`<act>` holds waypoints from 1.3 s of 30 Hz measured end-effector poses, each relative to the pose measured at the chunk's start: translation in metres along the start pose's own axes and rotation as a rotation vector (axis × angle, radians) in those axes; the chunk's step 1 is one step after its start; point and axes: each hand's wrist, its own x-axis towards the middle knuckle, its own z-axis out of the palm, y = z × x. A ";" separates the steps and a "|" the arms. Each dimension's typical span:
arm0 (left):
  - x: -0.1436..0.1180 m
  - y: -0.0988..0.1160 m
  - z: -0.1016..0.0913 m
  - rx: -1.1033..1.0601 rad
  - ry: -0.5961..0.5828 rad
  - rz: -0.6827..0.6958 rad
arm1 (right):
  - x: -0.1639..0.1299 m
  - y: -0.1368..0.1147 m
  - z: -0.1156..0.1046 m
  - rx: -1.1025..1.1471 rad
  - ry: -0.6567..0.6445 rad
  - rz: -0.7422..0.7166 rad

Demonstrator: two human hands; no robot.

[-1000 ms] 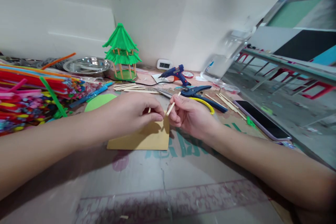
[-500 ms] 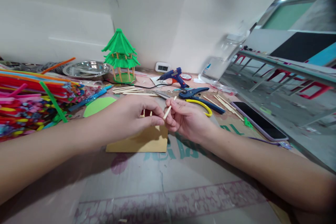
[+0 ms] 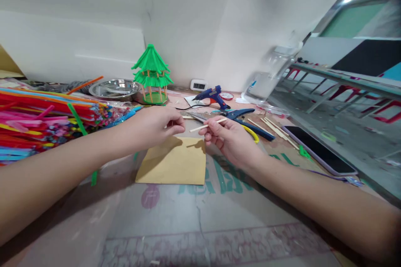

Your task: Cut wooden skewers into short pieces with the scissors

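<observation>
My right hand [image 3: 227, 135] pinches a thin wooden stick [image 3: 207, 125] that lies almost level and points left. My left hand [image 3: 156, 124] hovers just left of the stick's tip with thumb and fingers pinched together; I see nothing between them. Both hands are above the far edge of a tan card square [image 3: 171, 162] lying flat on the table. Behind the hands stands a small green model pagoda [image 3: 152, 73] on wooden posts.
A big pile of coloured straws [image 3: 40, 112] fills the left side. Behind are a steel bowl [image 3: 114, 88], a blue glue gun [image 3: 212, 95], blue cutters [image 3: 247, 116] and loose sticks [image 3: 275, 127]. A phone [image 3: 319, 149] lies at the right.
My hands have drawn apart. The stick in my right hand has swung from upright to nearly level. The view has shifted, so the card shows more fully.
</observation>
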 end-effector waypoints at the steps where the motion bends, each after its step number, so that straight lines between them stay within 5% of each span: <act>1: 0.000 -0.001 -0.001 0.004 0.007 0.004 | 0.000 0.001 0.000 -0.003 0.015 0.001; 17: -0.001 0.008 0.002 -0.136 -0.057 0.007 | -0.003 0.001 0.004 -0.029 0.016 0.007; 32: -0.005 0.014 0.007 -0.090 0.012 0.037 | -0.004 0.004 0.006 -0.077 -0.007 0.022; 36: 0.000 -0.002 0.009 0.065 0.028 0.027 | -0.003 0.006 0.003 -0.161 -0.059 0.022; 39: 0.007 -0.034 -0.003 0.209 0.172 -0.116 | 0.002 0.007 -0.002 -0.221 0.016 -0.029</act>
